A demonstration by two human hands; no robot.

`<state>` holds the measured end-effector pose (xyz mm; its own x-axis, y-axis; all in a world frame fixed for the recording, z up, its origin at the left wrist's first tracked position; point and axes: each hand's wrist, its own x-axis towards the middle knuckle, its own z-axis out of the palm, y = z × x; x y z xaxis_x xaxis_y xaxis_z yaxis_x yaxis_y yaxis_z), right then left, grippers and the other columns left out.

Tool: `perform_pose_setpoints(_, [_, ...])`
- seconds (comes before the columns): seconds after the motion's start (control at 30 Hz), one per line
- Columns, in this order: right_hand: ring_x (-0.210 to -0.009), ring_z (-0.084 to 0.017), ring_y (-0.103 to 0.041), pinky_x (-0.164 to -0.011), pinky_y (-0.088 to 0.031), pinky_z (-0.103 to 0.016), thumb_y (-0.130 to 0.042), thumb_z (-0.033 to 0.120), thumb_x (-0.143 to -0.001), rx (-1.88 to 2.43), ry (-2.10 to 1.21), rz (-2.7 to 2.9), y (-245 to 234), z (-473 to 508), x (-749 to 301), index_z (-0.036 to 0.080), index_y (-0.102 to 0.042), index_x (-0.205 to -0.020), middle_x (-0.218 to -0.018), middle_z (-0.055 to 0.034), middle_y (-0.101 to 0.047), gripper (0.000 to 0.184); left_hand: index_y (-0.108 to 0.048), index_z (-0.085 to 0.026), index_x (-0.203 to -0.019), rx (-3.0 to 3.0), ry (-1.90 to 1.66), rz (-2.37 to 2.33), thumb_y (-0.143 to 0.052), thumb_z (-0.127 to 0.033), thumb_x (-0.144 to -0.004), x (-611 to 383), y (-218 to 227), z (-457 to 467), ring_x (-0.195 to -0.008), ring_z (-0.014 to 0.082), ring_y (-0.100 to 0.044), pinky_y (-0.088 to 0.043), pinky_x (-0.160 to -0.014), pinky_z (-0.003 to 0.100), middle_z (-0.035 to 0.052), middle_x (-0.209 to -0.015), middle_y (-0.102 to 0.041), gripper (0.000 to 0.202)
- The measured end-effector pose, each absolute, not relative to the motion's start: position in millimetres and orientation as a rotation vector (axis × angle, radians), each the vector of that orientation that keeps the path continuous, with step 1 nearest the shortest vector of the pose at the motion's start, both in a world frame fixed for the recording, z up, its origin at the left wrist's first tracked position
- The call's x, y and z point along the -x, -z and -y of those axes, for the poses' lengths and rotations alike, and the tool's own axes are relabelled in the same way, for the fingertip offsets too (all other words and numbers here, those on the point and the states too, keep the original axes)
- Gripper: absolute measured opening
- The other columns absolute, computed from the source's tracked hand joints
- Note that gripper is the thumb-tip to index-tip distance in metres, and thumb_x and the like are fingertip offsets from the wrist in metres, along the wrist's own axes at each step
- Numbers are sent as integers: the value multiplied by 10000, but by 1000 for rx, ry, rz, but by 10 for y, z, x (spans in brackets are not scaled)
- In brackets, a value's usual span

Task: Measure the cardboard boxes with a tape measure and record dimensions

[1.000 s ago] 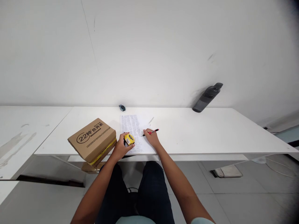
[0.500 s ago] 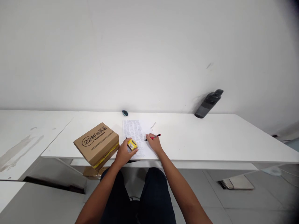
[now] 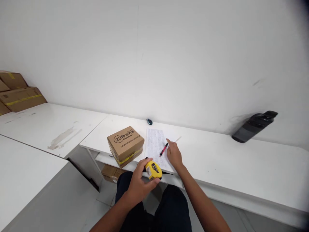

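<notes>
My left hand (image 3: 140, 185) is closed around a yellow and black tape measure (image 3: 154, 169), holding it over the front edge of the desk. On the written sheet of paper (image 3: 154, 138) lies a red and black pen (image 3: 163, 150), slanting. My right hand (image 3: 174, 155) rests at the right side of the paper, just beside the pen, index finger stretched out and nothing visibly gripped. To the left of the paper stands a brown cardboard box (image 3: 126, 145) with yellow tape and printed characters on top.
A small dark object (image 3: 149, 121) lies by the wall behind the paper. Farther right, a black bottle (image 3: 253, 127) stands near the wall. Several cardboard boxes (image 3: 24, 96) are stacked at the far left. Another carton (image 3: 109, 172) is under the white desk (image 3: 217, 161).
My right hand has let go of the pen, which now lies on the paper. My left hand has lifted the tape measure toward me. The view has turned left.
</notes>
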<state>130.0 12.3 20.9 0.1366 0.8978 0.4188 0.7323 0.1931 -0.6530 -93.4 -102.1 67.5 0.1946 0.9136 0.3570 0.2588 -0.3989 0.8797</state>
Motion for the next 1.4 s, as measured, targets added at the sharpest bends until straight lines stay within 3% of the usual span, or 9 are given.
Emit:
perform_pose_setpoints(0.13, [-1309,-266,-449,-960,-486,-412,-532,304,-910,999,-628,1882,-493,587,-799,328,-218,-1512,-1503,-103,-358,680,-534,-224,-1337,-1371,-1253,-1033,-331,-703,-889,1223,-769,1192,-1200,310,-560,-484,-996,453,140,-1300,-606,686])
perform_pose_setpoints(0.27, [-1459,-312,-224,-1132,-325,-491,-707,393,-818,668,-845,2086,-612,1042,-283,349,-171,-1529,-1608,-87,-153,891,-602,-231,-1273,-1267,-1199,-1180,-154,-678,-925,1380,-761,1228,-1246,294,-527,-393,-1093,479,120,-1281,-619,723])
perform_pose_setpoints(0.43, [-1360,-270,-400,-1116,-349,-472,-692,323,-842,605,-895,1828,-514,978,41,381,-359,-1426,-1441,-91,-418,675,-633,-245,-1193,-1489,-1156,-1331,-270,-631,-938,1587,-905,1240,-1180,268,-543,-402,-1069,421,101,-1242,-610,588])
perform_pose_setpoints(0.53, [-1219,-240,-522,-1002,-464,-402,-729,322,-808,631,-1098,1637,-512,928,43,378,-505,-1257,-1299,-63,-507,505,-649,-244,-1069,-1550,-1132,-1431,-478,-600,-885,1795,-1007,1193,-935,237,-590,-487,-846,356,73,-1024,-635,436])
perform_pose_setpoints(0.7, [-1034,-211,-572,-856,-503,-331,-805,353,-722,674,-1366,1537,-689,950,-60,329,-584,-1114,-1146,-41,-532,451,-524,-200,-721,-1449,-884,-1254,-534,-626,-844,1997,-978,1136,-599,127,-422,-345,-572,243,-29,-640,-470,444])
perform_pose_setpoints(0.9, [-843,-180,-572,-706,-493,-293,-782,421,-738,693,-1507,1488,-906,640,-209,313,-580,-1153,-989,-19,-578,474,-388,-201,-568,-1157,-1147,-1010,-563,-598,-834,1967,-857,1114,-539,110,-345,-322,-555,245,-49,-532,-343,509])
perform_pose_setpoints(1.07, [-746,-161,-530,-636,-453,-278,-728,507,-758,839,-1194,1281,-1016,-214,-625,274,-584,-1192,-900,-20,-603,513,-419,-197,-541,-1001,-1558,-1147,-619,-533,-799,2485,-871,914,-518,111,-325,-314,-531,242,-53,-501,-320,469])
perform_pose_setpoints(1.23, [-755,-161,-543,-625,-432,-265,-667,580,-764,992,-1121,1273,-954,-729,-798,239,-616,-1120,-918,-28,-637,495,-463,-196,-541,-1017,-1450,-1366,-602,-514,-792,2800,-900,720,-503,115,-321,-290,-499,239,-48,-493,-355,428])
perform_pose_setpoints(1.4, [-753,-159,-566,-660,-472,-290,-615,547,-824,878,-1136,1458,-873,-636,-505,258,-562,-1241,-993,-29,-651,510,-458,-206,-522,-1199,-1212,-1460,-560,-550,-762,2426,-1019,534,-478,120,-334,-277,-491,242,-49,-456,-381,431])
